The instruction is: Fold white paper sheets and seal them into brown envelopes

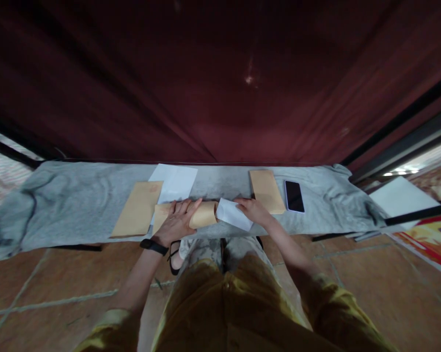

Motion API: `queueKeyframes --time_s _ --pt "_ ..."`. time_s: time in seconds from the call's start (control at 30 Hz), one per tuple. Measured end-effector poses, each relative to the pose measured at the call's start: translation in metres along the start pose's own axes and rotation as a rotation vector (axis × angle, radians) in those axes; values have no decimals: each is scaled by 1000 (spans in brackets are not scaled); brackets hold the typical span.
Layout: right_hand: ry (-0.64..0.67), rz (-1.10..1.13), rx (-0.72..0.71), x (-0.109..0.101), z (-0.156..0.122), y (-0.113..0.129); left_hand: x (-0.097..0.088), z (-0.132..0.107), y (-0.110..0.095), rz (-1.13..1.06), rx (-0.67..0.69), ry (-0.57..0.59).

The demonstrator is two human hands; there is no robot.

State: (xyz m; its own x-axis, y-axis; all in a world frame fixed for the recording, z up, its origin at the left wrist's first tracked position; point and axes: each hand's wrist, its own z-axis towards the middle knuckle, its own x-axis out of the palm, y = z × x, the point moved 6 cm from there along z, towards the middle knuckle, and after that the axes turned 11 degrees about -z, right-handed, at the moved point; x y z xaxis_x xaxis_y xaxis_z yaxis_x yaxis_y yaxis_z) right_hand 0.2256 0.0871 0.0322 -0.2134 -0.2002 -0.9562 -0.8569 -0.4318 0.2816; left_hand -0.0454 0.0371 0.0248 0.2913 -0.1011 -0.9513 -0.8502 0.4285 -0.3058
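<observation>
While the L hand [180, 219] lies spread, palm down, on the middle env. [205, 215] by the tabletop's [81, 195] near edge, the R hand [254, 211] seems to pinch the folded paper [234, 214] by its far edge (thumb hidden), right at that env.'s open R end. Progress, my read: paper's folded, but nearly all of it shows outside the env., so that part looks unfinished; can't tell if its tip is in. White sheet [178, 178] at the far edge lies flat, partly under the L env. [136, 210], no folding evident. L env. runs to the near edge; R env. [266, 190] sits right of centre, just beside the phone [294, 196]; can't tell if either's filled. Writing: small reddish mark on L env.'s far-R corner, illegible. Phone screen's dark, no brand visible. Red/yellow printed item [433, 237] past the tabletop's R end has a blue logo, unreadable.
</observation>
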Motion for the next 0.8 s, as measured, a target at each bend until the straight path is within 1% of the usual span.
queueKeyframes --time_s 0.17,0.3,0.37,0.5,0.63,0.73,0.8 --pt "15 0 11 -7 5 -5 -2 0 -2 -11 -4 1" --pt "45 86 -51 -9 10 -8 -2 0 -2 -16 4 0" --pt "50 92 -74 -6 14 -9 -1 0 -2 -16 18 -2" --pt "81 -6 -71 4 20 -8 0 0 -4 -9 32 3" --pt "93 -110 -58 19 22 -2 2 1 -3 -4 32 23" --pt "34 -130 -56 29 19 3 3 1 -2 -5 26 32" --pt "-51 -120 -46 34 12 6 3 0 -2 -11 17 31"
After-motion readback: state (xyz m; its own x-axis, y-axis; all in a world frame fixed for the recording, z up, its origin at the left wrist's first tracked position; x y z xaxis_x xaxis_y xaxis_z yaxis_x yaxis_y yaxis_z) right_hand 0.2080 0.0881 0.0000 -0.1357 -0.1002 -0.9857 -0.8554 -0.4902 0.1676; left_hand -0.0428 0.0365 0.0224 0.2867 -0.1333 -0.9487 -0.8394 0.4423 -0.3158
